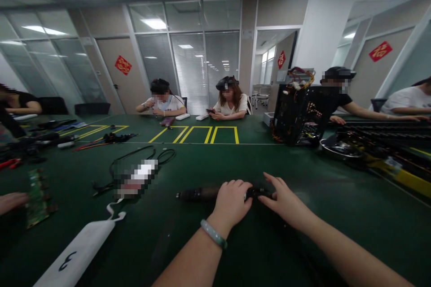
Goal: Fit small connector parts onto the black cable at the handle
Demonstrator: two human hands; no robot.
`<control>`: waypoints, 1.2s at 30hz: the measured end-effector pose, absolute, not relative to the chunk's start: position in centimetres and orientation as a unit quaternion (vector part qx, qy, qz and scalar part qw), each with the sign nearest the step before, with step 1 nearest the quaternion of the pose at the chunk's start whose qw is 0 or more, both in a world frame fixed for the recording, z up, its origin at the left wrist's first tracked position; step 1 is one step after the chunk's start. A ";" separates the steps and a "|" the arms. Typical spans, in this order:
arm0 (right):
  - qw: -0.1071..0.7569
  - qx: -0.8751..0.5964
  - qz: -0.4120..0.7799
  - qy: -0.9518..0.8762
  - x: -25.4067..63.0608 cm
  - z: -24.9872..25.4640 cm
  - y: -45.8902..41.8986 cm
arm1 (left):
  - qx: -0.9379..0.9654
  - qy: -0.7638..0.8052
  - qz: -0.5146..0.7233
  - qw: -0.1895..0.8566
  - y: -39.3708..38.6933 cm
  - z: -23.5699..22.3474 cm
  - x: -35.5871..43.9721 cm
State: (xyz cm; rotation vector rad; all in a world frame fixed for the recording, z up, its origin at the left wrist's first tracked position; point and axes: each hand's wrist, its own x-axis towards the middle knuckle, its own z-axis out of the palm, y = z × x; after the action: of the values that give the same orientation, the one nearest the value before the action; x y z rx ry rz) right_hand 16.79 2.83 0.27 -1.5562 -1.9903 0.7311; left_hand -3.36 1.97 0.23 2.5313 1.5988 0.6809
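A dark, slim electric screwdriver [198, 194] lies across the green table, its narrow tip pointing left. My left hand [232, 199], with a pale green bangle [214, 234] at the wrist, is closed around its body. At the tool's right end is my right hand [286, 199], thumb and forefinger spread apart on either side of the black end part [257, 192]. Whether those fingers touch it I cannot tell. A dark cord seems to run down beneath my right forearm; much of it is in shadow.
A white power strip [77, 251] marked 3 lies front left, near a blurred-out device [138, 178] and black cable. At the left edge, another person's hand [11, 202] touches a green circuit board [37, 199]. A black computer case [299, 114] stands back right; co-workers sit opposite.
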 end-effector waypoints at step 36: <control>0.284 -0.513 0.353 -0.729 18.5 -1.1 2.5 | 0.827 0.516 0.217 0.040 1.1 0.6 -2.1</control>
State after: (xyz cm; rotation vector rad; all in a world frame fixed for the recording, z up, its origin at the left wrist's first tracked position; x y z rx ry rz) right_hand 18.53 2.50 -1.06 -1.3725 -1.9508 0.9451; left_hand -2.12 1.05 0.57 2.5348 1.5817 0.6663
